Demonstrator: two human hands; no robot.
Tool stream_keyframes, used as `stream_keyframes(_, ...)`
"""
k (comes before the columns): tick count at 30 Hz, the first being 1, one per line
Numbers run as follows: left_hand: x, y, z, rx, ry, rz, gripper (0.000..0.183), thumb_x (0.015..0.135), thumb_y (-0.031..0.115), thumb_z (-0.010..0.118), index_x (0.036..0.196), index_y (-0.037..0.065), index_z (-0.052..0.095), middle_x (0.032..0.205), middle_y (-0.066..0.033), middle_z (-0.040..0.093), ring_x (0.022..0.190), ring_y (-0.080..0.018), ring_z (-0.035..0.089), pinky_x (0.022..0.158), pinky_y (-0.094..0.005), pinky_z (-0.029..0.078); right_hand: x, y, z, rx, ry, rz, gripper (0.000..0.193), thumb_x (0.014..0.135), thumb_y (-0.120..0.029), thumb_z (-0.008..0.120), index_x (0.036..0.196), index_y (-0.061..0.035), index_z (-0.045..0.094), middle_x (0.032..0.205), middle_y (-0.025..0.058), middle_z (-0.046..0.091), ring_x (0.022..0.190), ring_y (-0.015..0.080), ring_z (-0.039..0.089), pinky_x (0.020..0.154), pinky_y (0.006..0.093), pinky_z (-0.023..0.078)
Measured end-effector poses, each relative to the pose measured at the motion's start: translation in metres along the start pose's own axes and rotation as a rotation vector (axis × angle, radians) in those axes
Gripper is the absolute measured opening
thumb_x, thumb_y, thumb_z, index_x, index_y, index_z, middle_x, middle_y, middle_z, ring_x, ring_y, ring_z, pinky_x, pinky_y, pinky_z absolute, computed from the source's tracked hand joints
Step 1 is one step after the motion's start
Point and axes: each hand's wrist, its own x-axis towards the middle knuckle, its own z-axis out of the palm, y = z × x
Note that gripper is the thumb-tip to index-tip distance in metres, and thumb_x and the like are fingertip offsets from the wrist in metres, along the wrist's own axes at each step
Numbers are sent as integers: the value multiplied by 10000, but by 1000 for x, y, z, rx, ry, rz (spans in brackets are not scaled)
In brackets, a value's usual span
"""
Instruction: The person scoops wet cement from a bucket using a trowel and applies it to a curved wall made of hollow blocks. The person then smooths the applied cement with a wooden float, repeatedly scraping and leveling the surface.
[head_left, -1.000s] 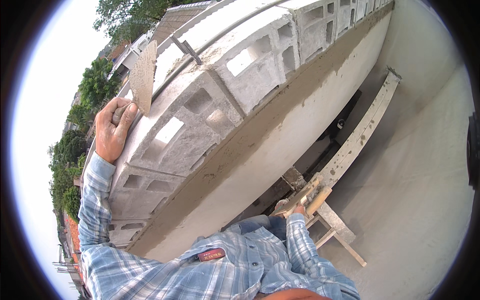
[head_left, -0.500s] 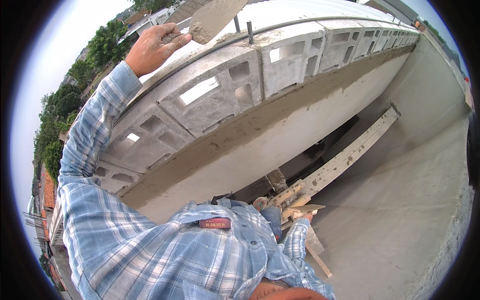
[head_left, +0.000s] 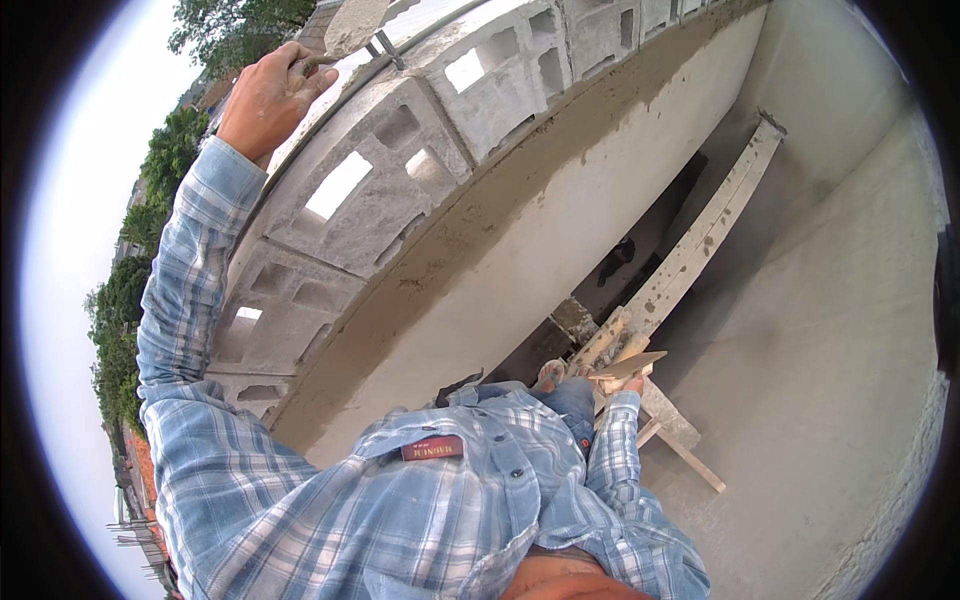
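Note:
My left hand (head_left: 265,105) is raised over the top edge of a wall of pale hollow vent blocks (head_left: 335,200). Its fingers are closed round the handle of a trowel (head_left: 355,27), whose blade is coated in grey mortar and partly cut off by the picture's upper edge. Short metal rods (head_left: 388,50) stick up beside the blade. Low down by my body, my right hand (head_left: 633,384) grips a thin wooden board (head_left: 632,366); most of its fingers are hidden behind the board and sleeve.
Below the blocks runs a damp mortar band (head_left: 440,270) on a smooth wall. A mortar-spotted plank (head_left: 700,240) spans the narrow gap toward the opposite grey wall (head_left: 840,330). Wood pieces (head_left: 690,462) lie near my feet, and a dark drop (head_left: 615,265) shows beside the plank. Trees stand outside.
The view has turned, and the wall now slants more steeply. My left hand and the trowel have come nearer to the metal rods. My right hand still holds the board.

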Motion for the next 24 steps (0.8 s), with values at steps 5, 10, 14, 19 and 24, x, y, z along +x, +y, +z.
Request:
stream_keyframes(5, -1, 9, 6, 163, 160, -5, 358, 949, 340, 644, 1096, 21, 576, 909, -167, 712, 803, -291, 690, 708, -414, 517, 1, -1, 13, 18, -11, -23, 400, 1008, -295, 490, 1247, 15, 574, 1114, 128, 662, 946, 265, 677, 822, 392, 574)
stream_keyframes(10, 2, 10, 6, 297, 257, 59, 402, 971, 380, 598, 1125, 15, 524, 928, -219, 690, 820, -331, 686, 734, -416, 535, 2, 4, 22, 6, -20, -4, 398, 1008, -297, 491, 1250, 9, 571, 1118, 125, 659, 946, 266, 676, 826, 392, 574)
stream_keyframes(14, 4, 11, 7, 392, 349, 162, 393, 976, 371, 589, 1113, 10, 514, 946, -216, 675, 864, -342, 668, 756, -443, 513, 2, 4, 25, 6, -16, -6, 397, 1007, -298, 491, 1252, 4, 567, 1120, 121, 656, 947, 266, 676, 829, 392, 574)
stream_keyframes(19, -5, 26, 21, 354, 241, 175, 380, 977, 353, 588, 1119, 12, 500, 980, -216, 657, 902, -365, 644, 778, -462, 485, -1, 2, 30, 22, -7, -15, 395, 1006, -300, 492, 1255, -1, 563, 1124, 118, 653, 947, 267, 675, 833, 392, 574)
stream_keyframes(24, -10, 28, 22, 218, 60, 50, 478, 967, 434, 594, 1178, 20, 485, 1033, -229, 670, 885, -363, 683, 781, -439, 522, -2, 0, 38, 51, -8, -28, 393, 1005, -302, 493, 1258, -7, 559, 1127, 114, 650, 947, 268, 675, 836, 392, 574)
